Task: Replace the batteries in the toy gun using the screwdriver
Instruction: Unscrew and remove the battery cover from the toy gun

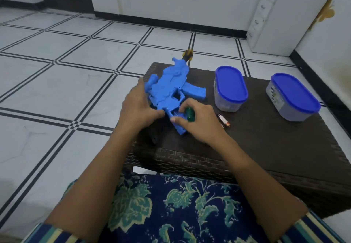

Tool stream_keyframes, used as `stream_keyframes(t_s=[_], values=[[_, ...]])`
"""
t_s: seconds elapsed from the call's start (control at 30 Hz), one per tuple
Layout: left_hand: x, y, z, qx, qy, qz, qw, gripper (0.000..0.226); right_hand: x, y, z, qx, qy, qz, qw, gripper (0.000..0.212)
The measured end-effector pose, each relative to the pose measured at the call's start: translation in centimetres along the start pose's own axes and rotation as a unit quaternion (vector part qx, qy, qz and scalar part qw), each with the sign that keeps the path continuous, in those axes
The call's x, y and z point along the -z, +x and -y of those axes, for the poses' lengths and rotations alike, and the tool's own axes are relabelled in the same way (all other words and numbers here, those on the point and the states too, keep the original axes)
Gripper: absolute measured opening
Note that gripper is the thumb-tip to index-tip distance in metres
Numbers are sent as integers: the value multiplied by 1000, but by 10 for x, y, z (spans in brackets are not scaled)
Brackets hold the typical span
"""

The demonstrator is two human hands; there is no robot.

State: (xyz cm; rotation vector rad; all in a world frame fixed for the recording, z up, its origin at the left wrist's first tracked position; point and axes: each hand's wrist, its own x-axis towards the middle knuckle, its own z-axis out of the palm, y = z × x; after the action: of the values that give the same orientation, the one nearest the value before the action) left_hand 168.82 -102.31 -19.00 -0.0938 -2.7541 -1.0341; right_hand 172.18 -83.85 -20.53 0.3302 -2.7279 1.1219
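A blue toy gun (169,89) lies on its side on a dark brown woven table (266,138), its yellow-black muzzle pointing away from me. My left hand (140,106) holds the gun's left side and rear, thumb against the body. My right hand (197,121) grips a green-handled screwdriver (190,113), which stands over the gun's grip; the tip is hidden. Batteries (224,122) lie on the table just right of my right hand.
Two oval clear containers with blue lids stand on the table, one in the middle (230,89) and one at the right (293,96). A small dark object (154,138) sits near the table's front-left edge. Tiled floor surrounds the table; my patterned lap is below.
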Motion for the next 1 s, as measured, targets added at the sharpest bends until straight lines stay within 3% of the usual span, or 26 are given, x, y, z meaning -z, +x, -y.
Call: stream_keyframes(t_s=[0.07,0.17,0.33,0.6,0.8,0.9,1.0], values=[[10,2,-3,-54,35,-27,998,111,3,2,0,10,39,-54,998,24],[17,1,-9,-125,125,-74,981,107,8,5,0,-8,69,-111,991,21],[12,-3,-18,-179,150,-96,968,102,3,6,-7,-25,90,-110,990,20],[0,-3,-6,-98,7,-53,994,113,-16,4,-7,-2,55,-97,994,30],[-6,4,4,-36,-41,-37,998,111,-19,11,-7,-68,47,-105,991,44],[-7,4,8,-27,-70,-32,997,100,-18,15,-4,-67,-20,-75,995,45],[-10,1,8,-23,-88,-16,996,76,-20,13,1,-53,-96,-35,993,33]])
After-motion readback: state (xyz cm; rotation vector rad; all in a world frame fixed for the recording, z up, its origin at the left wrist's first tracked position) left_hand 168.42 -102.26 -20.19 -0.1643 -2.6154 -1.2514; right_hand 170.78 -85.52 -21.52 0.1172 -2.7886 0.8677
